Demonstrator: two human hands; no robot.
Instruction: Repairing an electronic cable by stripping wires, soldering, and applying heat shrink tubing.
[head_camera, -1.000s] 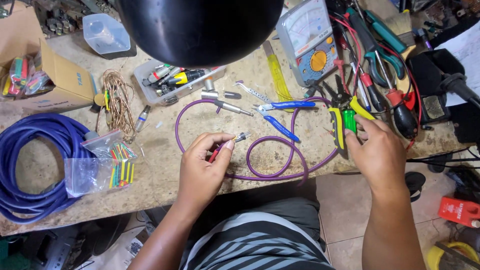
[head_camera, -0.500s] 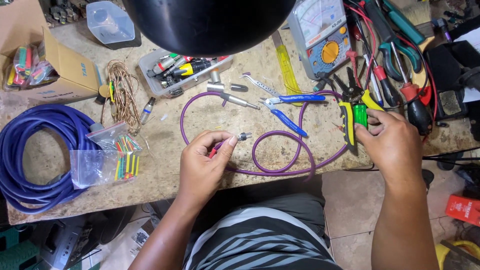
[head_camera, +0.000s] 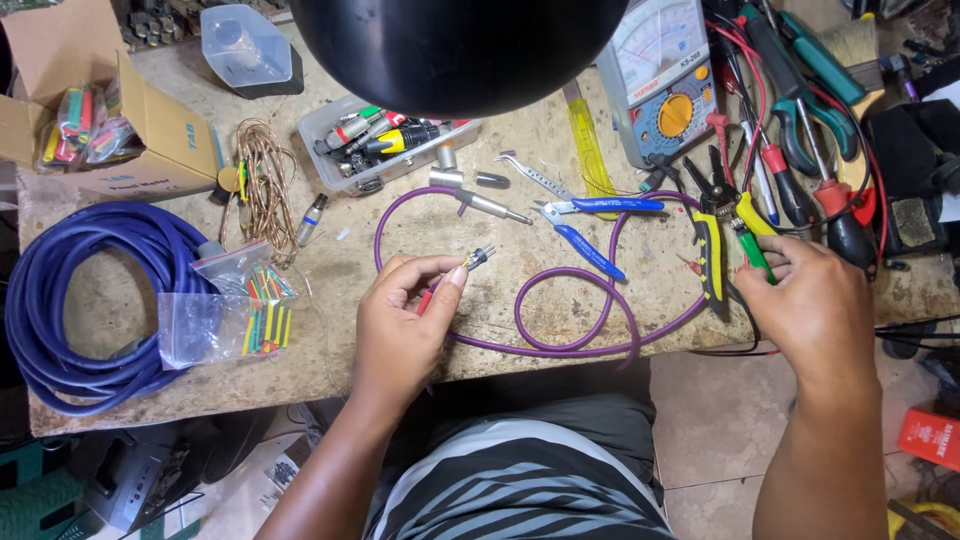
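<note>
1. Head view, centre: the left hand (head_camera: 400, 320) is closed in a pinch, thumb and fingertips holding a small metal connector insert (head_camera: 478, 258) at the end of the purple cable (head_camera: 575, 330), lifted just above the table (head_camera: 480, 300). A sliver of red shows under the fingers; what it is, I cannot tell.

2. Head view, right: the right hand (head_camera: 815, 310) is curled around the handles of the yellow-and-green wire stripper (head_camera: 725, 235), whose jaws point away over the table edge. The grip looks closed on the tool, though the fingers hide much of the handle.

3. Head view, the cable: it loops twice across the table between the two hands, one coil near the front edge, the other arcing up toward the parts.

4. Head view, the parts: a metal connector shell (head_camera: 478, 200) and small sleeves lie loose just above the cable, beside blue-handled cutters (head_camera: 590, 225) and tweezers (head_camera: 530, 172). A clear tray of connectors (head_camera: 385, 140) sits behind them.

5. Head view, left: a coil of blue cable (head_camera: 90, 290), a bag of coloured heat-shrink tubing (head_camera: 235, 315) and a cardboard box (head_camera: 95, 120).

6. Head view, top right: an analogue multimeter (head_camera: 665, 75) with its leads.

7. Progress, as a judgement: the insert sits at the cable end, but the shell lies apart, so assembly looks partway, with closing up left.
</note>
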